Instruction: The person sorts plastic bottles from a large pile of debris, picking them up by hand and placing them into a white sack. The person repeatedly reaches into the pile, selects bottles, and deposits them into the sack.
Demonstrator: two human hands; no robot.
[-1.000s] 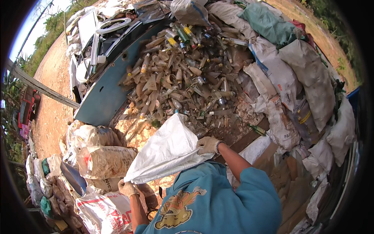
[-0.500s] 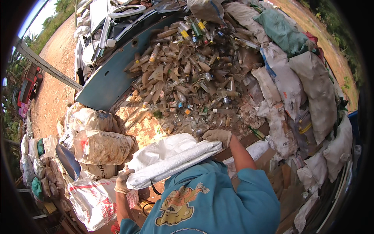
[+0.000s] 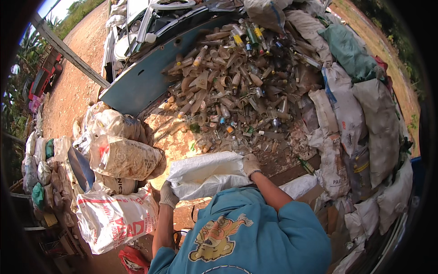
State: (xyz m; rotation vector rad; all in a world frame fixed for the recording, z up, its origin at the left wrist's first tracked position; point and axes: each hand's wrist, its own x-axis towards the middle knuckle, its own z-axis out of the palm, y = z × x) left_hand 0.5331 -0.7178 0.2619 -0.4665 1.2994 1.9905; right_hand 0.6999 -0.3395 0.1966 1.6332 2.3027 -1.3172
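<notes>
Between my gloved hands stretches a white woven sack [image 3: 205,166], its rim rolled back and its mouth spread toward the bottle heap. My left hand [image 3: 168,195] is closed round the sack's left end. At the right end my right hand [image 3: 250,165] grips the rim, fingers bent over the cloth. Just beyond the sack lies a big heap of glass bottles [image 3: 223,82], brown with dirt, with broken shards at its near edge. The sack's lower part is hidden by my blue shirt.
Filled sacks stand at left, among them a dirty one [image 3: 123,157] and a white one with red print [image 3: 116,219]. More full sacks [image 3: 340,105] wall the right side. A blue metal panel [image 3: 137,82] backs the heap. A green bottle [image 3: 305,165] lies near the right sacks.
The sack has swung level and its mouth has opened wider. My left hand has moved up and right with its end, while my right hand has shifted slightly left. The view has turned a little.
</notes>
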